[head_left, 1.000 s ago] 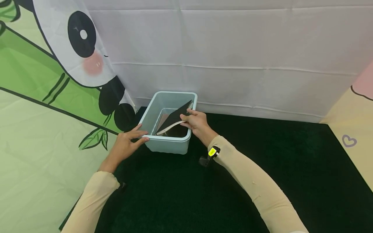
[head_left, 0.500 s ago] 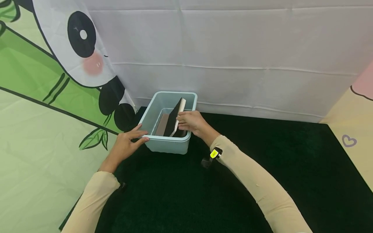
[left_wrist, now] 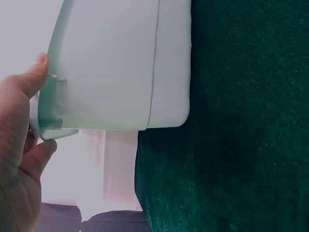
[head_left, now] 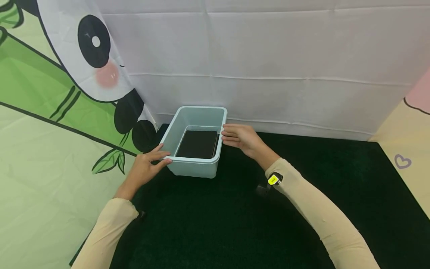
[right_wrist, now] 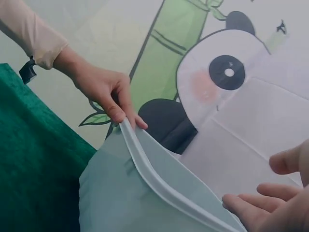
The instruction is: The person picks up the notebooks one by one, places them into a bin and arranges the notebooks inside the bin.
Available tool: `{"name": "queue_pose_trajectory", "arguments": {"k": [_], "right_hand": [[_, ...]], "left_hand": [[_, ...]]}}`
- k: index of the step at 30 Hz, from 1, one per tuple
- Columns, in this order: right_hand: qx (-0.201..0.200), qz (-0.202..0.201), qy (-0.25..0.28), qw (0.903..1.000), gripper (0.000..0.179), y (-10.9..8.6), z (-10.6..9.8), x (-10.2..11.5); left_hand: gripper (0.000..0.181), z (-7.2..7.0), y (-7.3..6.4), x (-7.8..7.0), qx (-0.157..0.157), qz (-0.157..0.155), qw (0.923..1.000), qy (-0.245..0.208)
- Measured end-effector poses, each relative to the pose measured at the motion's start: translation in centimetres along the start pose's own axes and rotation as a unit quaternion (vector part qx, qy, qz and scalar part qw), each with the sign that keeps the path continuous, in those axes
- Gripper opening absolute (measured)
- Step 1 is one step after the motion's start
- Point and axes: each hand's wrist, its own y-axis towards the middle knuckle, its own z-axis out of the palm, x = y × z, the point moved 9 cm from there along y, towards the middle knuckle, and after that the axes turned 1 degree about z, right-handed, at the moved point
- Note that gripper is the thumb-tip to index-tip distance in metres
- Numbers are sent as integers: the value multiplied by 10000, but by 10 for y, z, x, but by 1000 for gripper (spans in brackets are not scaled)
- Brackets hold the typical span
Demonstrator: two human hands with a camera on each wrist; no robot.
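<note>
A light blue plastic storage bin [head_left: 192, 167] stands on the dark green cloth. Flat on its bottom lies a black notebook [head_left: 197, 144], toward the near right. My left hand [head_left: 147, 166] grips the rim at the bin's near left corner; the left wrist view shows digits [left_wrist: 36, 72] on either side of that corner. Beside the right rim is my right hand [head_left: 243, 139], holding nothing, its fingers extended toward the bin. In the right wrist view its spread fingers [right_wrist: 260, 203] appear at the lower right, over the rim's edge.
A white fabric backdrop [head_left: 268, 67] hangs right behind the bin. To the left is a sheet printed with a panda [head_left: 94, 41] and bamboo. Dark green cloth [head_left: 319, 160] spreads to the right and in front.
My right hand lowered the tilted black notebook flat into the bin, let go of it and drew back right, out past the rim. My left hand stayed on the corner.
</note>
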Motion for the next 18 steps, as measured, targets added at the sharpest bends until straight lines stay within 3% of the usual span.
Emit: {"name": "queue_pose_trajectory", "arguments": {"k": [6, 12, 15, 18], "right_hand": [[74, -15, 420, 9991, 47, -28, -38, 3], [104, -79, 709, 9974, 56, -54, -78, 0], [14, -108, 586, 9982, 60, -65, -97, -3], [-31, -223, 143, 9996, 61, -77, -111, -3]], "left_hand": [[33, 0, 2, 2, -5, 5, 10000, -23], [41, 3, 0, 5, 472, -536, 9974, 92], [48, 4, 3, -2, 660, -646, 9954, 256], [51, 2, 10, -21, 611, -588, 9955, 414]]}}
